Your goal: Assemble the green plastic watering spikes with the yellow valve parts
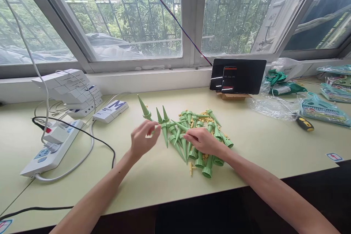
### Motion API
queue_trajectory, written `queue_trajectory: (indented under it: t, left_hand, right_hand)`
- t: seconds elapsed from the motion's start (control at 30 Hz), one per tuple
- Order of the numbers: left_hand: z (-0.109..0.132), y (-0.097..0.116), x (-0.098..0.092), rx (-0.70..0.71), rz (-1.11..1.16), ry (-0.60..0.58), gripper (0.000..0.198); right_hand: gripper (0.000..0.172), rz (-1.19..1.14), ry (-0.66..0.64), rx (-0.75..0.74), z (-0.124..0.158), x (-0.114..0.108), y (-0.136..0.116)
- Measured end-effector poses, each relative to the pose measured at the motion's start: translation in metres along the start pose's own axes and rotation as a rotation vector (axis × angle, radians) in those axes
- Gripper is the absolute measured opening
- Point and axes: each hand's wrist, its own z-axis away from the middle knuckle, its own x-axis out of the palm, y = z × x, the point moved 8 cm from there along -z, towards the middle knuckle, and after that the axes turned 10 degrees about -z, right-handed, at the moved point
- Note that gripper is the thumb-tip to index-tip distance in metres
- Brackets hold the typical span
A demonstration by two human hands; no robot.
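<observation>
My right hand [201,139] is closed at the left side of a pile of green plant watering spikes [207,171]. Its fingertips pinch the wide end of one green watering spike [179,125], whose point faces left. My left hand [144,137] hovers left of the pile with its thumb and fingers curled together. Whether anything small is between them, I cannot make out. Just beyond it stands a green spike [143,106], point up. Two more upright spikes [165,113] are to its right. Small yellow T-shaped valves [191,168] lie among and beside the pile.
A white power strip [52,150] with cords and stacked white boxes [74,93] stand at the left. Behind the pile, a tablet [246,76] and a phone showing a timer lean upright. Plastic wrap [274,108], a yellow-black tool handle [305,124] and teal packages [323,109] lie right.
</observation>
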Motion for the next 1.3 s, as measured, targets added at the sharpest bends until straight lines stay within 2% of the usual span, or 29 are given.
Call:
queue_trajectory:
  t: [0.13, 0.27, 0.43, 0.73, 1.07, 1.3]
  left_hand:
    - [0.016, 0.024, 0.028, 0.04, 0.127, -0.273, 0.007]
    - [0.037, 0.035, 0.054, 0.012, 0.186, -0.562, 0.009]
    - [0.05, 0.034, 0.067, -0.08, 0.206, -0.751, 0.016]
    - [0.054, 0.032, 0.069, -0.088, 0.215, -0.787, 0.02]
    - [0.052, 0.017, 0.069, -0.206, 0.184, -0.754, 0.02]
    - [0.056, 0.018, 0.071, -0.205, 0.188, -0.808, 0.019]
  right_hand:
    - [0.039, 0.011, 0.025, -0.007, -0.001, -0.004, -0.001]
    - [0.039, 0.024, 0.045, 0.0, -0.002, -0.009, 0.001]
    - [0.037, 0.044, 0.048, -0.002, -0.002, -0.01, 0.003]
    - [0.037, 0.076, 0.07, -0.005, -0.003, -0.013, 0.005]
    - [0.024, 0.067, 0.212, 0.055, -0.002, -0.027, 0.012]
    - [0.016, 0.16, 0.252, 0.056, -0.001, -0.032, 0.019]
